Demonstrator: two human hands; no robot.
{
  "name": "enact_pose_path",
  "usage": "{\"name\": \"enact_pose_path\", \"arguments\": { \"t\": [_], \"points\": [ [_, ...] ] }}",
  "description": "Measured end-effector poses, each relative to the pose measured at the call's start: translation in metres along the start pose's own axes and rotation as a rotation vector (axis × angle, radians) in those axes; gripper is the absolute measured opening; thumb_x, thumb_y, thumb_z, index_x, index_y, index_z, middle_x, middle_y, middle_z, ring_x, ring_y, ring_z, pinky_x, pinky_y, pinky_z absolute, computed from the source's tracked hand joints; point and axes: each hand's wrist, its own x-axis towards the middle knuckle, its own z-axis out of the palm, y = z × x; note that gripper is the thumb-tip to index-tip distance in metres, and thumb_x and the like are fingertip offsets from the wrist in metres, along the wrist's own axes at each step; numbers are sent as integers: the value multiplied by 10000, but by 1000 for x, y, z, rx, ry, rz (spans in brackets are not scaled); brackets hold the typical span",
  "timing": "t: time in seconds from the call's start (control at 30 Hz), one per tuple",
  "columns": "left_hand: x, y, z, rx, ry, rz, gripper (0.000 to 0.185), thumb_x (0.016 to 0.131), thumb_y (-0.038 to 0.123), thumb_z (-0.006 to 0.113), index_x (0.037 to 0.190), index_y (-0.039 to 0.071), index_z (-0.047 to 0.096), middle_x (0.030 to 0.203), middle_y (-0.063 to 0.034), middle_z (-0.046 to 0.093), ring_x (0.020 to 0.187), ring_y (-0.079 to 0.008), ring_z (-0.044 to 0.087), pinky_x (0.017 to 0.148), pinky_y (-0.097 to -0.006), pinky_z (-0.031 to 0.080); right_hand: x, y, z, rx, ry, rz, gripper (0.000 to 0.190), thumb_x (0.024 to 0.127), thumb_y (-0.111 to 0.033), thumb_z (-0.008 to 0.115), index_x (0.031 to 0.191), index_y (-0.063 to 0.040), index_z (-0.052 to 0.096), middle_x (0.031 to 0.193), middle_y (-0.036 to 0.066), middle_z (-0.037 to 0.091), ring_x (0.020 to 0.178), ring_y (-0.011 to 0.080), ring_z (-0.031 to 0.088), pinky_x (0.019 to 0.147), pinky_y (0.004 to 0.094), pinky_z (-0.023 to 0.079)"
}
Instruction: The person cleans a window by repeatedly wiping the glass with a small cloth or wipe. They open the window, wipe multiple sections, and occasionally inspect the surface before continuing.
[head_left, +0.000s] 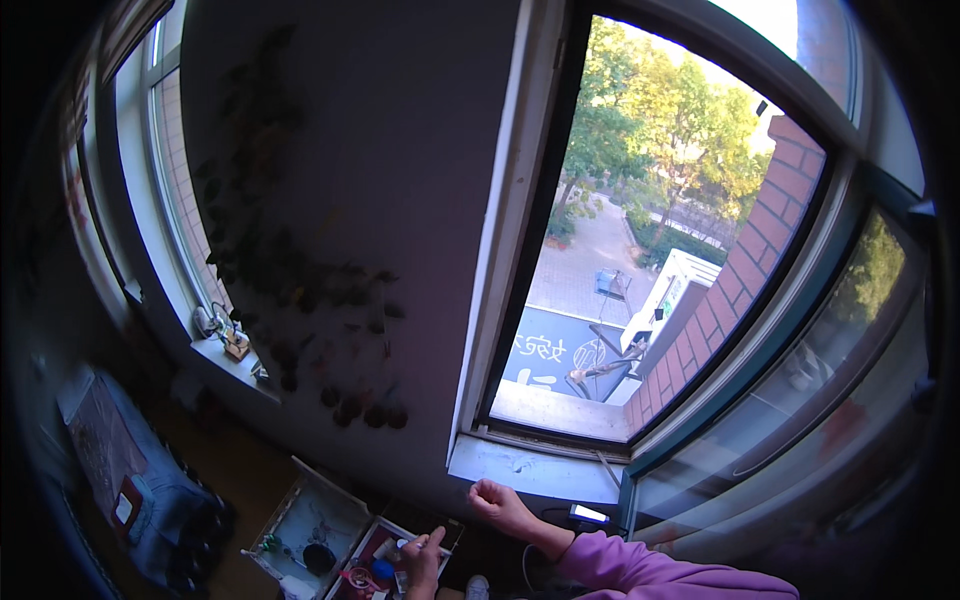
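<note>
Near the bottom centre my left hand is closed around a thin white stick-like object, over an open box of small items. Among these items are a round blue thing and a pink-rimmed round item. Up and to the right, my right hand, at the end of a purple sleeve, is raised in front of the window sill. Its fingers are curled together, with nothing visible between them; anything small inside the fist is hidden.
Left of the box lies an open white-edged case with a dark round item inside. An open window looks onto trees and a brick wall. A lit white device sits below the sill. Blue cloth-like furniture stands lower left; trailing plants hang on the wall.
</note>
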Motion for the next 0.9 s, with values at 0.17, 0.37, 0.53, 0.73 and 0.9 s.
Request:
{"name": "enact_pose_path", "arguments": {
  "t": [0.17, 0.37, 0.53, 0.73, 0.9],
  "points": [
    [-25, 14, -20, -13, 163, 82, 530, 984, 313, 640, 535, 84, 479, 491, 25, 455, 442, -74, 398, 454, -286, 268, -13, 0, 37, -155, -42, -12, 139, 987, -155, 607, 954, -23, 581, 824, 7, 599, 769, 74, 526, 687, 258, 477],
    [-45, 44, -42, -54, 241, 165, 423, 990, 323, 599, 644, 80, 587, 594, -20, 544, 553, -133, 507, 505, -322, 342, -4, -22, 74, -64, 14, -68, 126, 1001, -124, 599, 908, -40, 597, 820, -17, 577, 797, 63, 551, 710, 259, 499],
    [-62, 60, -67, 35, 267, 254, 587, 1053, 346, 503, 519, 105, 486, 486, 15, 460, 444, -84, 411, 493, -287, 288, -1, -41, 90, 493, -89, 74, 132, 1036, -179, 511, 982, -94, 596, 736, -39, 509, 583, 61, 460, 529, 215, 363],
    [-76, 48, -84, -19, 296, 152, 467, 1010, 366, 622, 678, 41, 660, 602, 22, 555, 568, -52, 436, 540, -262, 315, -4, -25, 115, 196, -92, 75, 85, 1002, -124, 574, 966, -47, 582, 791, -27, 574, 660, 73, 535, 574, 217, 411],
    [-90, 6, -83, -114, 215, -46, 411, 964, 392, 693, 930, -13, 752, 638, 45, 528, 574, -51, 435, 546, -232, 355, -28, 12, 131, -757, -224, -607, 215, 750, 14, 705, 871, -69, 547, 686, 92, 576, 593, 264, 621, 542, 353, 490]
  ]
}}
